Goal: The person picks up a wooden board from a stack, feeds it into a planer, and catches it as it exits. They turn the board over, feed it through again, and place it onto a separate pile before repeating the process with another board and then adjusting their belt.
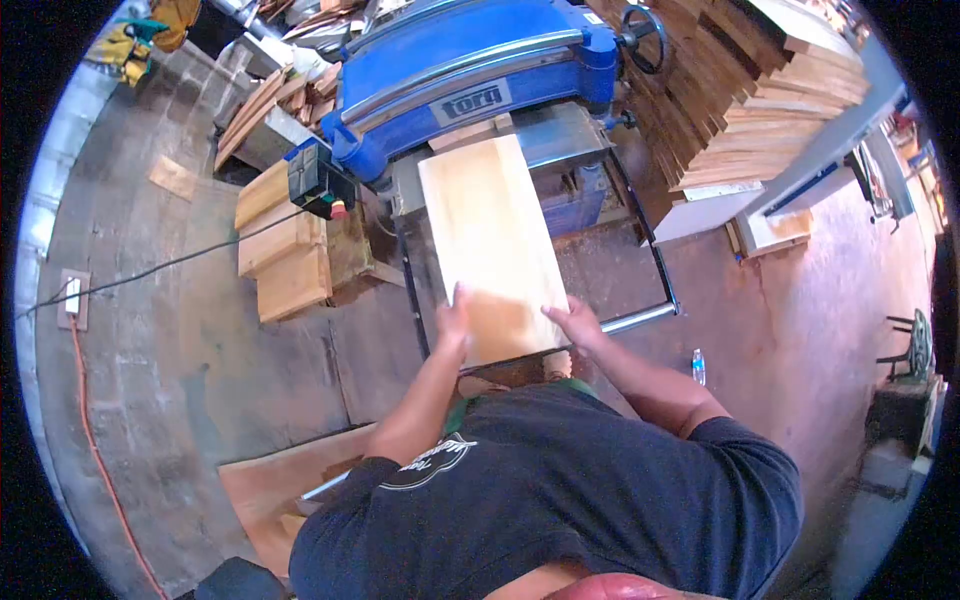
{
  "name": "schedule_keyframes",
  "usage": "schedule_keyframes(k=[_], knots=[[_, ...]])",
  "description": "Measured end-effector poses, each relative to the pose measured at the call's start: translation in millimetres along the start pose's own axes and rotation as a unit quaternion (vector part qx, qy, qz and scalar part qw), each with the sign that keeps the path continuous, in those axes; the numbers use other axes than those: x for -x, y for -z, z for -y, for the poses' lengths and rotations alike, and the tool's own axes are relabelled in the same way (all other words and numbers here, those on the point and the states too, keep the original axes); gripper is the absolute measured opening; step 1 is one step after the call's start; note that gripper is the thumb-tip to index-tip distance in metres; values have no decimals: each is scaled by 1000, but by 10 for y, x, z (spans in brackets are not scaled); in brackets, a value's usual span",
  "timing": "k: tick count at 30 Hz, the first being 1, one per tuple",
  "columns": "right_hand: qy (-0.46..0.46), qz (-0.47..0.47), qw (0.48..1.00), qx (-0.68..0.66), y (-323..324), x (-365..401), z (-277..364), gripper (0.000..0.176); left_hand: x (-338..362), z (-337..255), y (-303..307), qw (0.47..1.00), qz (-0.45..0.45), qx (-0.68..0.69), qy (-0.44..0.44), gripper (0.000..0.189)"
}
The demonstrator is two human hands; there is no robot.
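Far left on the floor: orange cable (95, 430), then a low board stack (285, 250) just beside the planer's switch box (315, 180).

Left hand (455, 318) grips the near left corner of the board (490, 230). The board lies lengthwise on the planer table (565, 135): far end at the mouth of the blue planer (470, 60), near end hanging past the table's near edge toward the person. Right hand (577, 322) grips the near right corner. Hands are apart, one per corner, both closed on the board.

Further right: small bottle (698, 367) on the floor, and a tall lumber stack (760, 110) well apart from the table's right edge.

Read: feed step, board lined up at the infeed and most of its length outside the machine. Next move calls for a level, straight push, with the overhanging end held flat with the table and the fingers back from the mouth.
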State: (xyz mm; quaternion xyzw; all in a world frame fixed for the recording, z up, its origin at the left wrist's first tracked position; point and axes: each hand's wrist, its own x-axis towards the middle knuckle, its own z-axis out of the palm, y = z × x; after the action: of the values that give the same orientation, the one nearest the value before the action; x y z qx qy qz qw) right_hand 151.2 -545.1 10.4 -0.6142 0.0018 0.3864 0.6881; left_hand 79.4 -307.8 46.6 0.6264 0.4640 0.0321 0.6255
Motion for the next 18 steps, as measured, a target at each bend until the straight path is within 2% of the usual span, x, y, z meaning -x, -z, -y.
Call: schedule_keyframes(k=[1, 2, 5, 6, 7, 9, 10, 11, 12, 13, 15, 16, 17, 18], knots=[[4, -51, 998, 32, 34, -46, 88, 36, -65, -39, -84, 999, 4, -46, 25, 70], [-17, -57, 998, 7, 60, -57, 213, 38, -134, -47, -135, 994, 7, -91, 52, 76], [-38, -72, 996, 23, 117, -228, 379, 36, -745, 346, -246, 997, 34, -50, 44, 82], [-42, -72, 996, 22, 116, -289, 353, 36, -517, 34, -293, 997, 27, -52, 59, 81], [-29, -67, 997, 2, 122, -373, 322, 36, -544, -4, -293, 996, 27, -53, 61, 81], [-21, -61, 998, -19, 76, -363, 349, 37, -593, -28, -217, 991, 54, -112, -48, 86], [-24, -68, 997, -10, 50, -324, 341, 36, -599, -21, -161, 991, 51, -114, -42, 86], [-22, -75, 997, -1, 12, -280, 421, 35, -615, -58, -116, 955, 22, -239, -173, 82], [-21, -72, 997, -2, -32, -226, 495, 35, -631, -130, -79, 885, -9, -357, -300, 78], [5, -44, 999, -8, -90, -117, 543, 40, -628, -185, -30, 883, -12, -359, -301, 78], [26, -14, 999, -19, -241, 169, 621, 45, -504, -263, 98, 916, 86, -345, -186, 78], [83, 22, 996, 18, -368, 317, 682, 57, -436, -307, 152, 914, 85, -350, -184, 78], [145, 55, 986, 55, -489, 438, 784, 70, -387, -380, 174, 972, 163, -146, -87, 77], [198, 107, 971, 83, -621, 592, 954, 82, -354, -414, 193, 970, 231, 67, 17, 76]])
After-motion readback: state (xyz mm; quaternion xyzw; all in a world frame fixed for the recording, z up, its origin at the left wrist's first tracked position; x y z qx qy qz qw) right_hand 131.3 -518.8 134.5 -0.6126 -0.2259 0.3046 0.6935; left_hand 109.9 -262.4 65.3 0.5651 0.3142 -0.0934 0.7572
